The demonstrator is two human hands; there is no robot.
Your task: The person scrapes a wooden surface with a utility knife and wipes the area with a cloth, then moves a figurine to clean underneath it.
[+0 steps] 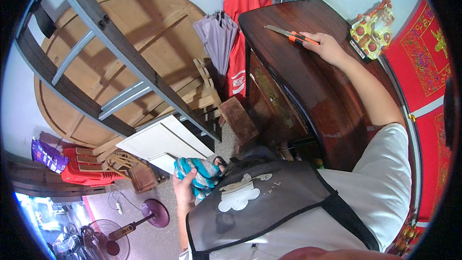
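My right hand [323, 47] is over the dark wooden cabinet top [306, 21], with its fingers on the handle end of an orange and black utility knife [297, 38]. The knife's blade is extended and points to the left; the knife lies on or just above the wood. Low in the view, in front of the apron [270, 195], my left hand [184, 184] grips a bundled teal and grey striped cloth [200, 175], its thumb on top. The far side of the bundle is partly hidden against the body.
A metal ladder [126, 61] leans before a large round wooden tabletop [169, 11]. White boards [162, 137] stand near my left hand. A folded umbrella [218, 39] hangs beside the cabinet. A figurine [373, 34] stands at its right edge. A fan [112, 247] stands at lower left.
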